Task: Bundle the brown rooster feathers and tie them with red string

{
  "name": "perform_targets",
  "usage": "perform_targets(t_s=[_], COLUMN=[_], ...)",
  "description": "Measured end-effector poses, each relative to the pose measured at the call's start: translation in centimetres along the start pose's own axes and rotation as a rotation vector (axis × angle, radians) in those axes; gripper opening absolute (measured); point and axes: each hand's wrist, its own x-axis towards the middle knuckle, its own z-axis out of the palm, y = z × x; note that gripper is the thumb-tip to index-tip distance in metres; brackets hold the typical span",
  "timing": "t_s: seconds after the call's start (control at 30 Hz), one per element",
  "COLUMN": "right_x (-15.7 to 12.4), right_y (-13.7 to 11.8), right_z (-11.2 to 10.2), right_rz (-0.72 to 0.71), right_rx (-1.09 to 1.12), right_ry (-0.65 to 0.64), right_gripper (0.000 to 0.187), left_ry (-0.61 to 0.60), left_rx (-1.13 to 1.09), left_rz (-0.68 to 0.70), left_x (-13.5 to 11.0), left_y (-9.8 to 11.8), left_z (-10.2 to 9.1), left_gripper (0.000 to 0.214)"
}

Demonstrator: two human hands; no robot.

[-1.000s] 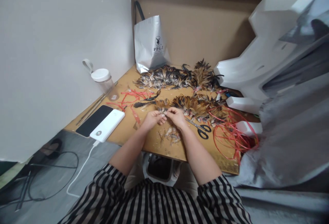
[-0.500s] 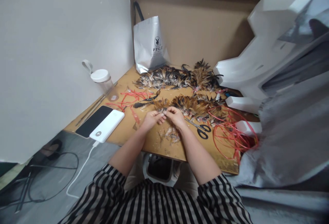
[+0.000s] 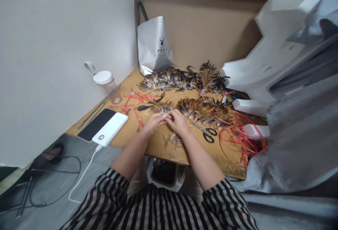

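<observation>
My left hand [image 3: 155,122] and my right hand [image 3: 178,121] meet at the fingertips above the front of the table, both closed in a pinch. Brown and grey feathers [image 3: 163,107] show just beyond the left fingertips and appear to be held there. What lies between the right fingers is too small and hidden to make out. Right behind my right hand spreads a row of golden-brown feathers [image 3: 196,107]. Scissors with black handles [image 3: 208,135] lie to the right of that hand. Loose pale feathers [image 3: 175,139] are scattered below my hands.
A pile of dark feathers [image 3: 169,79] lies at the back, before a silver bag [image 3: 153,47]. Red plastic strips [image 3: 138,98] lie left, a tangle of red strips [image 3: 241,140] right. A lidded cup [image 3: 105,84], phone [image 3: 96,124] and white power bank [image 3: 110,129] stand left.
Both hands have shifted slightly left, and the right fingers have closed in over the left fingertips. The feathers beyond the fingertips look a little different in position. Everything else has stayed put.
</observation>
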Motion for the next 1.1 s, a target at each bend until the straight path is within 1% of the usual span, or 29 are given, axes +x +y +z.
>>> perform_targets(t_s=[0.23,0.3,0.37,0.47,0.53,0.6,0.67,0.73,0.87,0.93,1.0,1.1], right_x=[-0.1,-0.1,0.1,0.4,0.5,0.6,0.6,0.5,0.2,0.2,0.2,0.4], right_y=[0.2,0.1,0.3,1.4,2.6,3.8,4.7,5.0,4.3,3.8,3.6,3.8], right_z=[0.7,0.7,0.5,-0.1,-0.5,-0.8,-1.0,-1.1,-1.0,-0.9,-0.7,-0.2], right_rz=[0.049,0.061,0.076,0.137,0.195,0.25,0.301,0.334,0.356,0.357,0.356,0.344], right_rx=[-0.026,-0.012,0.018,0.093,0.128,0.127,0.1,0.054,-0.082,-0.15,-0.199,-0.218], right_ry=[0.046,0.051,0.058,0.104,0.163,0.191,0.163,0.082,-0.122,-0.18,-0.174,-0.098], right_gripper=[0.014,0.014,0.016,0.023,0.024,0.022,0.02,0.019,0.016,0.016,0.02,0.026], left_ry=[0.024,0.024,0.049,0.129,0.182,0.215,0.237,0.248,0.223,0.199,0.179,0.164], left_rx=[0.036,0.034,0.017,-0.093,-0.236,-0.375,-0.476,-0.532,-0.551,-0.543,-0.538,-0.54], left_rz=[-0.008,-0.003,0.007,0.034,0.048,0.023,-0.009,-0.027,-0.046,-0.052,-0.052,-0.049], left_x=[0.0,0.1,0.1,0.2,0.3,0.4,0.4,0.5,0.5,0.4,0.4,0.4], left_y=[-0.2,-0.3,-0.2,0.1,0.5,0.7,0.9,1.0,0.9,0.8,0.8,0.7], left_z=[0.4,0.4,0.2,-0.4,-0.8,-1.3,-1.5,-1.6,-1.6,-1.6,-1.6,-1.6], left_gripper=[0.029,0.029,0.028,0.022,0.017,0.011,0.008,0.007,0.007,0.007,0.007,0.008])
